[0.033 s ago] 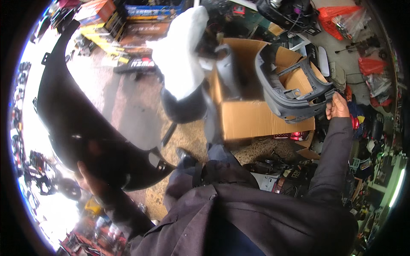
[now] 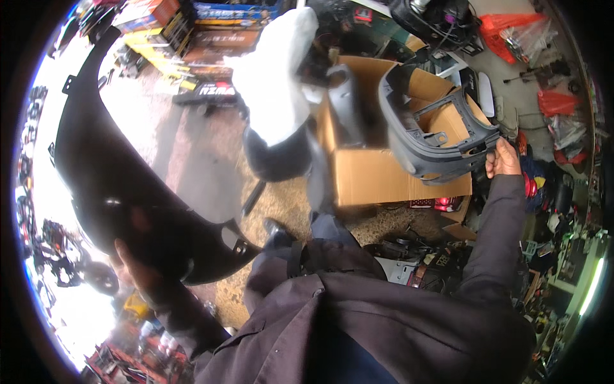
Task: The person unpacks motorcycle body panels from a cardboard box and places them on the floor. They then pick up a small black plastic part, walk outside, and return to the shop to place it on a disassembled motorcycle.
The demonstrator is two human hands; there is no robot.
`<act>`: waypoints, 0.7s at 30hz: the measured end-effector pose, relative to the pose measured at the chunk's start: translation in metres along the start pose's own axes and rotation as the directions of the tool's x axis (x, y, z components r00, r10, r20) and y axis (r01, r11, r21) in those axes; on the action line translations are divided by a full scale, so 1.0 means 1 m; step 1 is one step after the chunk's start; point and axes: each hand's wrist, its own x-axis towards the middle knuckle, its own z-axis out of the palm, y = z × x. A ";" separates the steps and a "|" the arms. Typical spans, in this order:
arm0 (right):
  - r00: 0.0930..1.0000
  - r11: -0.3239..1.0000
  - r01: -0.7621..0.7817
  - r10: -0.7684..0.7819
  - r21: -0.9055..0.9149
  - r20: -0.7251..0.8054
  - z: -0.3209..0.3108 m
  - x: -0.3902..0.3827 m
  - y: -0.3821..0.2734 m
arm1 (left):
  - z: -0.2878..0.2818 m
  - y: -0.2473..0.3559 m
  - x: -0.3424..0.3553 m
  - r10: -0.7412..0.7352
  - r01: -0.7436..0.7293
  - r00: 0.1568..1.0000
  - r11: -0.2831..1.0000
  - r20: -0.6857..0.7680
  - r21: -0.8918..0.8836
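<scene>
My left hand (image 2: 132, 267) grips the lower edge of a large, glossy black curved plastic panel (image 2: 121, 169), which looks like vehicle bodywork. The panel stands tilted at the left, with mounting tabs on its edges; part of my fingers is hidden by it. At the right, my right hand (image 2: 504, 158) pinches the end of a grey moulded plastic panel (image 2: 414, 153) with a squarish opening. That panel is above an open cardboard box (image 2: 371, 179). Inside the box stands another grey curved plastic part (image 2: 345, 102).
In front of me a white-wrapped bulky object (image 2: 275, 83) rests on a black rounded one (image 2: 275, 153). Stacked boxes (image 2: 150, 19) are at the far left. Red plastic bags (image 2: 502, 35) lie at the far right. Assorted parts (image 2: 409, 259) crowd the floor near my legs.
The grey panel and my right hand have shifted very slightly left in the picture. Both hands keep their hold, and the black panel stays nearly where it was.
</scene>
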 end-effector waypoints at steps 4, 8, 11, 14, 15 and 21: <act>0.999 0.980 -0.034 0.031 0.195 0.018 0.062 0.002 0.025 | -0.078 0.009 0.011 0.092 -0.090 0.994 0.995 -0.059 0.030; 0.975 0.947 -0.168 0.119 0.272 0.188 0.142 0.007 0.035 | -0.141 0.019 0.008 0.192 -0.191 0.978 0.981 -0.083 0.019; 0.945 0.920 -0.302 0.254 0.248 0.208 0.240 0.017 0.052 | -0.183 0.017 0.005 0.248 -0.199 0.947 0.952 -0.203 0.233; 0.924 0.982 -0.191 0.177 0.007 0.339 0.345 0.016 0.072 | -0.217 0.024 -0.011 0.284 -0.180 0.925 0.912 -0.253 0.368; 0.898 0.985 -0.154 0.174 -0.082 0.404 0.379 0.015 0.081 | -0.227 0.021 -0.011 0.297 -0.231 0.933 0.927 -0.204 0.294; 0.855 0.930 -0.204 0.322 -0.307 0.406 0.545 0.009 0.149 | -0.280 0.020 -0.051 0.286 -0.021 0.835 0.870 -0.470 0.492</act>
